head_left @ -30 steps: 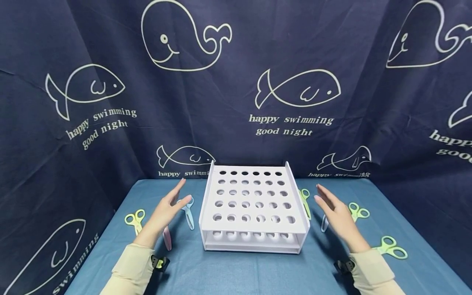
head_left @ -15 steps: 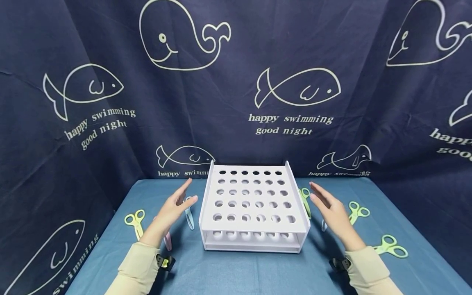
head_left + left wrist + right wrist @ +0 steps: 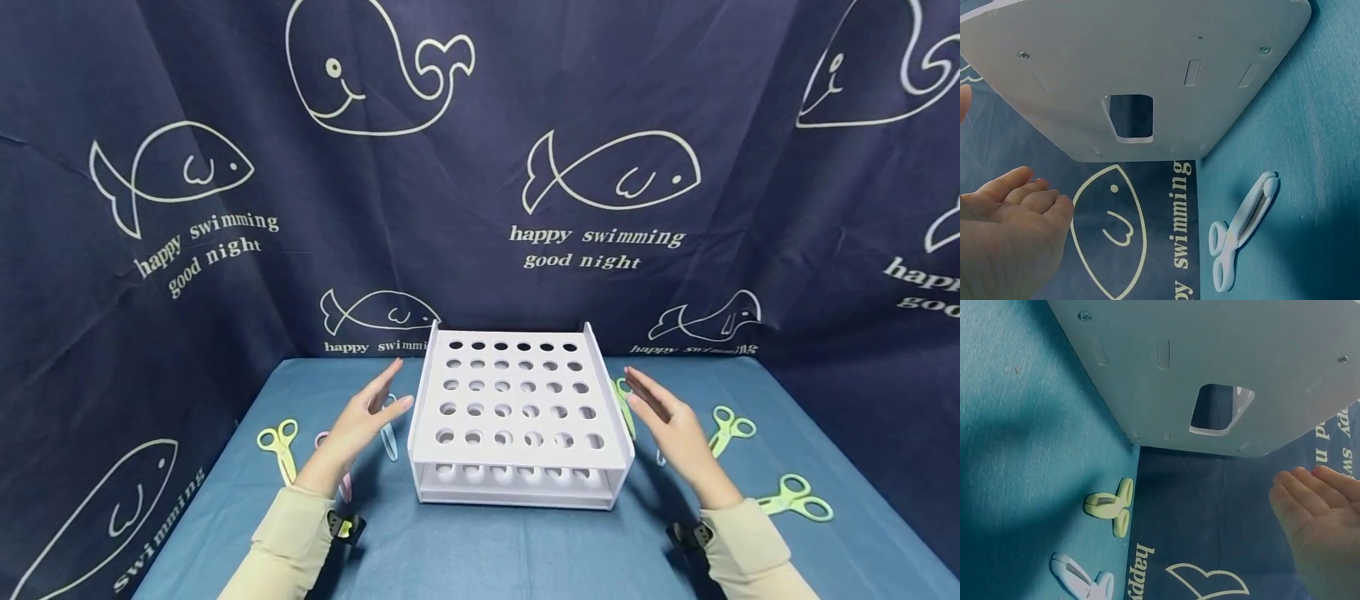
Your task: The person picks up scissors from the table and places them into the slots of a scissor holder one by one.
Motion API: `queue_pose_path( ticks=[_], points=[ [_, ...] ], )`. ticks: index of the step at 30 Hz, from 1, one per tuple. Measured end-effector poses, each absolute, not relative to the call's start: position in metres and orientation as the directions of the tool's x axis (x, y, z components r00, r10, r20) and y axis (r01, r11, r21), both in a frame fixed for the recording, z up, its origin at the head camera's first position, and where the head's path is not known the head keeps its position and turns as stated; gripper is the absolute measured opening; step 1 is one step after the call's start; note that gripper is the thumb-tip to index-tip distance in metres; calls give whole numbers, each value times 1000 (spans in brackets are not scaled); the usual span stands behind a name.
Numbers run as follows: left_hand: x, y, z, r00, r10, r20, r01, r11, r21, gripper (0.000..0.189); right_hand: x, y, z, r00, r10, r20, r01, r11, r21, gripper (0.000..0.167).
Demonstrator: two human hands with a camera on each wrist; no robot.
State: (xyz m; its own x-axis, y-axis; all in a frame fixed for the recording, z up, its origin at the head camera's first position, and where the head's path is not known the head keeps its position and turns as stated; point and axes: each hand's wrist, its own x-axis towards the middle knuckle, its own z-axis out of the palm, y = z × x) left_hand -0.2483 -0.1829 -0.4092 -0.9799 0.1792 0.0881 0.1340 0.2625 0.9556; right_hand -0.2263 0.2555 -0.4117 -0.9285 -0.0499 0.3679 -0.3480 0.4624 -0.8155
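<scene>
A white rack (image 3: pixel 517 454) with rows of round holes in its sloping top stands mid-table. My left hand (image 3: pixel 360 425) hovers just left of it, palm inward, fingers extended and thumb apart, holding nothing. On the other side my right hand (image 3: pixel 673 429) mirrors this, its fingertips close to the rack's right wall. Each wrist view shows a side panel of the rack with a cut-out handle opening and screws; the left panel (image 3: pixel 1166 69) and the right panel (image 3: pixel 1272 356) both have a gap of air to the hand.
Blue scissors (image 3: pixel 1241 231) lie left of the rack, with yellow scissors (image 3: pixel 280 450) and pink scissors (image 3: pixel 346 486) nearby. To the right are green scissors (image 3: pixel 797 498), more green scissors (image 3: pixel 726 429), a green pair (image 3: pixel 1110 506) by the rack and pale blue scissors (image 3: pixel 1079 578). A navy curtain (image 3: pixel 480 183) hangs behind.
Both hands have moved inward toward the rack, the left one rightward and the right one leftward. The head view has shifted slightly. The rack and scissors stay put on the table.
</scene>
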Motion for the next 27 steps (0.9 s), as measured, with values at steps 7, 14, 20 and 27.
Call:
queue_pose_path(
  ticks=[7,14,20,27],
  points=[
    [-249,-179,-415,-979,189,78,121,229,966,68,-225,252,-413,-911,-89,402,-400,419,-815,48],
    [-251,-175,-414,-971,211,109,153,208,966,71,-227,252,-417,-899,-110,425,-433,371,-821,47],
    [-251,-174,-415,-969,225,105,150,193,970,70,-227,249,-416,-886,-139,442,-462,346,-817,47],
    [-249,-169,-420,-966,239,95,135,156,979,67,-223,243,-421,-891,-130,435,-454,287,-843,45]
  ],
)
